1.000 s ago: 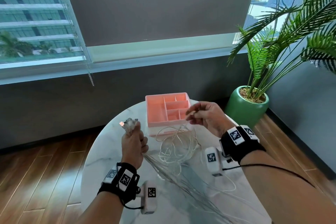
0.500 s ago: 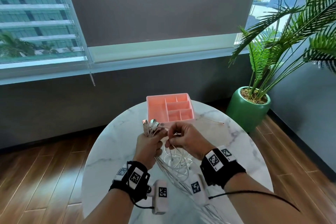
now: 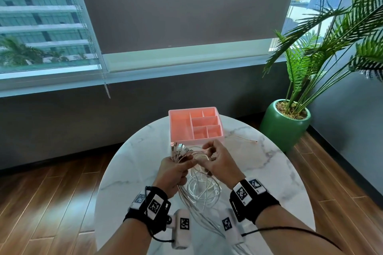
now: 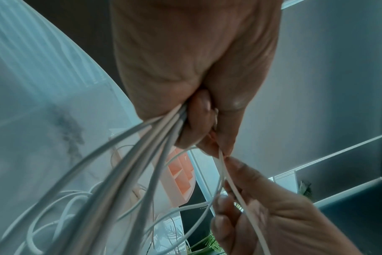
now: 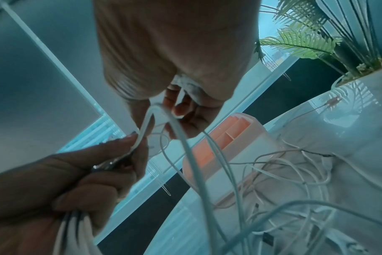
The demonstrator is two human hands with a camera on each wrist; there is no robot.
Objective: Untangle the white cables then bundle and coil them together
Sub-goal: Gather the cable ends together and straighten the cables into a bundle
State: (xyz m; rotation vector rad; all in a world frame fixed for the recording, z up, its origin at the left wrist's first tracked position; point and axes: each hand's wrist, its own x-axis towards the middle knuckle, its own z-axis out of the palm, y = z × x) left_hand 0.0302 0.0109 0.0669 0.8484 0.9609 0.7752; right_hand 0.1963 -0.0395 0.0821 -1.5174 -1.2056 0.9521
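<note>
A person is gathering white cables (image 3: 199, 188) over a round marble table (image 3: 269, 172). The left hand (image 3: 174, 172) is gripping a bunch of cables in a closed fist, plug ends (image 3: 179, 148) fanning out above the grip, apparently so the connectors line up before coiling. Below the fist the cords are hanging down and spilling into loose loops on the table, still partly crossed over one another.

The right hand (image 3: 219, 161), just beside the left, is pinching a single cable between thumb and fingertips (image 5: 179, 107). That cable is bending in a tight arc from the right hand's pinch across to the left thumb, judged to be one more strand being fed into the bunch. The untangling looks well along; the coiling is not yet begun.

Beyond the hands a pink tray (image 3: 176, 128) with dividers is sitting at the table's far side, likely where the finished coil belongs. A thin stray cord (image 3: 244, 138) is lying to the right of it. A plant (image 3: 286, 122) in a green pot is standing on the floor.

No brand or readable writing is showing; the wrist straps are carrying only black-and-white square marker patterns (image 3: 155, 206).
</note>
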